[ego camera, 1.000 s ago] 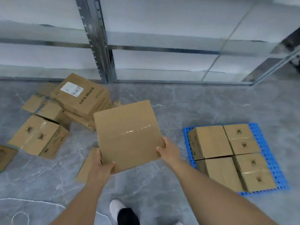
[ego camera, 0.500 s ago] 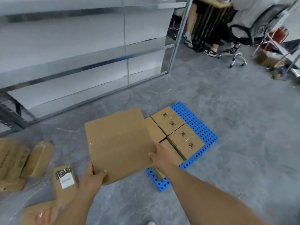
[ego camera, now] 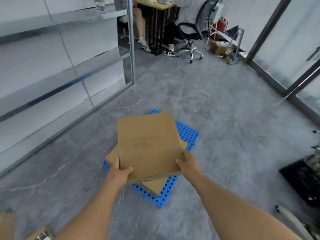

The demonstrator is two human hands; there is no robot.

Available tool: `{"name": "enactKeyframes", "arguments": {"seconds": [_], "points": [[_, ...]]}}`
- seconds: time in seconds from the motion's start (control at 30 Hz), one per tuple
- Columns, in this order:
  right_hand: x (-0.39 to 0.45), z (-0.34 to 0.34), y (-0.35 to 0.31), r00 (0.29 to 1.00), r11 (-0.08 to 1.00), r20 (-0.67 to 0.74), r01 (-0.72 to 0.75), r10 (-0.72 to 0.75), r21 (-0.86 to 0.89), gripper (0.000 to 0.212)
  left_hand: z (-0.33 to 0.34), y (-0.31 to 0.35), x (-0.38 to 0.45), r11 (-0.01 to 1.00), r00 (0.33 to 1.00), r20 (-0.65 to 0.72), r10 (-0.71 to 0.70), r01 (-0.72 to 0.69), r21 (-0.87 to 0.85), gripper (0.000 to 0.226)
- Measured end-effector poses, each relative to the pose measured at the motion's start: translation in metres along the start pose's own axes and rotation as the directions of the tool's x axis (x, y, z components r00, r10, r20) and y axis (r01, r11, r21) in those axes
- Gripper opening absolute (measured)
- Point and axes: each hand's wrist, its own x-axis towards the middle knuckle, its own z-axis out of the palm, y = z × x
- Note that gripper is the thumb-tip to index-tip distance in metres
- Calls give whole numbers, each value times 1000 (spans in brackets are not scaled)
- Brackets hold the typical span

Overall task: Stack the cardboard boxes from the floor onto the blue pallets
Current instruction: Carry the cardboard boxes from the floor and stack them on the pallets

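Note:
I hold a flat brown cardboard box in the air over the blue pallet. My left hand grips its near left corner, thumb on top. My right hand grips its near right corner. The box hides most of the pallet and the boxes lying on it; only parts of those lower boxes show under its near edge and at its left.
A metal rack with white panels runs along the left. A glass wall frame stands at the right. Seated people, a desk and an office chair are at the back. A black crate sits at right, loose boxes at bottom left.
I have turned right from the floor pile toward the pallet. The box has moved from left of the pallet to directly above it, both hands still gripping it.

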Motion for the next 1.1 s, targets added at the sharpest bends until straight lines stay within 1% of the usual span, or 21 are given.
{"name": "enactKeyframes", "arguments": {"seconds": [0.1, 0.2, 0.27, 0.33, 0.43, 0.53, 0.67, 0.8, 0.93, 1.1], "points": [[5, -28, 11, 996, 997, -84, -26, 32, 75, 50, 25, 26, 6, 999, 997, 69, 27, -30, 40, 76], [12, -59, 22, 984, 994, -166, -53, 69, 100, 37, 53, 52, 11, 994, 990, 133, 53, -66, 92, 75], [21, -81, 29, 978, 991, -193, -61, 83, 118, 32, 73, 69, 14, 990, 985, 159, 72, -90, 108, 73], [33, -106, 36, 975, 987, -203, -57, 87, 149, 32, 96, 87, 16, 987, 983, 162, 86, -106, 118, 73], [58, -146, 49, 974, 987, -217, -26, 60, 156, 36, 135, 112, 18, 984, 984, 141, 105, -124, 130, 68], [87, -188, 66, 980, 984, -196, -11, 47, 179, 39, 182, 137, 16, 979, 987, 104, 125, -140, 147, 63], [126, -246, 88, 990, 975, -144, 26, 5, 219, 42, 245, 168, 9, 987, 991, 49, 125, -129, 99, 62], [164, -297, 97, 993, 975, -110, 74, -52, 207, 42, 296, 200, 8, 990, 992, -14, 124, -123, 74, 54], [203, -334, 96, 990, 972, -101, 116, -97, 205, 46, 331, 221, 17, 992, 991, -55, 121, -118, 47, 45], [252, -355, 84, 984, 974, -79, 169, -158, 149, 46, 356, 240, 42, 996, 991, -104, 87, -86, 16, 56]]}}
